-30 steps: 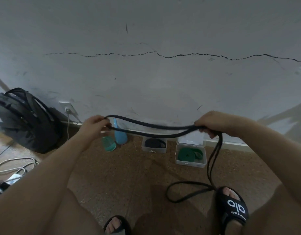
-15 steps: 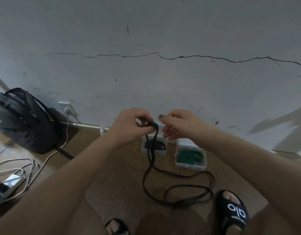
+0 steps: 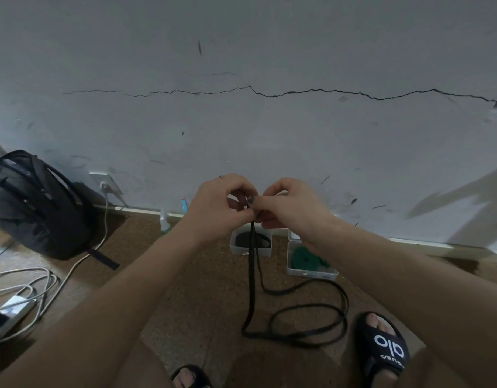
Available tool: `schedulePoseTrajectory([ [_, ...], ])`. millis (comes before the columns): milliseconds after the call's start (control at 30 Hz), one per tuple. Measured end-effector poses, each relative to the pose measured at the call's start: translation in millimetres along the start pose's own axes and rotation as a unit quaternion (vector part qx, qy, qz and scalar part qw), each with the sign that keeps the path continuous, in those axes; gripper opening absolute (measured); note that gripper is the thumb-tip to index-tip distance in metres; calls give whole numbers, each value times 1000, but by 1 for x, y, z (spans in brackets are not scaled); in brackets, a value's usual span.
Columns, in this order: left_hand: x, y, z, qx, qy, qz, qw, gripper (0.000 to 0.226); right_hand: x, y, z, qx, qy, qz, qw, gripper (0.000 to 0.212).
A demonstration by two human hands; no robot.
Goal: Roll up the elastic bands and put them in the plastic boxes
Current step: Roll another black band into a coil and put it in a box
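Observation:
My left hand (image 3: 219, 205) and my right hand (image 3: 292, 205) meet in front of the wall, both pinching the top end of a long black elastic band (image 3: 253, 275). The band hangs straight down from my fingers and lies in loose loops on the floor. Behind it stands a clear plastic box (image 3: 236, 249) with a rolled black band (image 3: 243, 238) inside. To its right a second clear plastic box (image 3: 311, 273) holds a rolled green band (image 3: 303, 259); my right forearm covers part of it.
A black backpack (image 3: 37, 205) leans on the wall at the left. White cables (image 3: 26, 287) and a power strip (image 3: 6, 312) lie on the floor at the lower left. A small bottle (image 3: 164, 221) stands by the skirting. My feet in black slippers (image 3: 387, 348) are at the bottom.
One second ago my hands held the band stretched wide apart. They have come together at the centre, and the band now hangs down with more of it looped on the floor.

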State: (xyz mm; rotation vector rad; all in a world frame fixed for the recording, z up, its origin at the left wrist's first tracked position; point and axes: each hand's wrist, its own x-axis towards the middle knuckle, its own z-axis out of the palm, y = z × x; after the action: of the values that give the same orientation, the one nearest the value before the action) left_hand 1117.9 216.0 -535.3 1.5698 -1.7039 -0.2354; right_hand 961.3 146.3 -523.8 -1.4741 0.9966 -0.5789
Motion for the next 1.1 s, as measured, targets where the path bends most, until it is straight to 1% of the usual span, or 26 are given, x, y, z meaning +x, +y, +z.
schedulePoseTrajectory([
  [167,-1,-2,-5,-17,-9,9,1000,17,2,-2,-2,65,16,20,998,27],
  [233,-1,-4,-5,4,-13,24,1000,16,2,-3,-2,77,11,22,997,26],
  [333,0,-7,-3,94,-8,61,994,17,1,-4,-3,70,2,12,997,23],
  [400,1,-8,-2,127,-3,79,989,16,1,-3,-4,61,5,5,998,21],
  [533,2,-6,-2,114,-6,96,989,17,4,-3,-7,41,13,-3,999,19],
  [667,3,-7,-3,140,15,111,984,15,4,-4,-10,61,8,4,998,25],
  [733,3,-6,-2,151,19,115,982,15,3,-4,-11,59,6,2,998,23],
  [833,3,-2,-1,107,10,98,989,17,3,-7,-14,84,4,-6,996,20],
  [967,3,1,-4,2,28,26,999,16,4,-14,-20,205,-31,26,978,17],
  [1033,4,3,-5,-10,39,13,999,14,3,-14,-19,251,-56,46,965,14],
  [1100,4,4,-4,3,45,24,999,14,1,-11,-17,282,-62,64,955,11],
])
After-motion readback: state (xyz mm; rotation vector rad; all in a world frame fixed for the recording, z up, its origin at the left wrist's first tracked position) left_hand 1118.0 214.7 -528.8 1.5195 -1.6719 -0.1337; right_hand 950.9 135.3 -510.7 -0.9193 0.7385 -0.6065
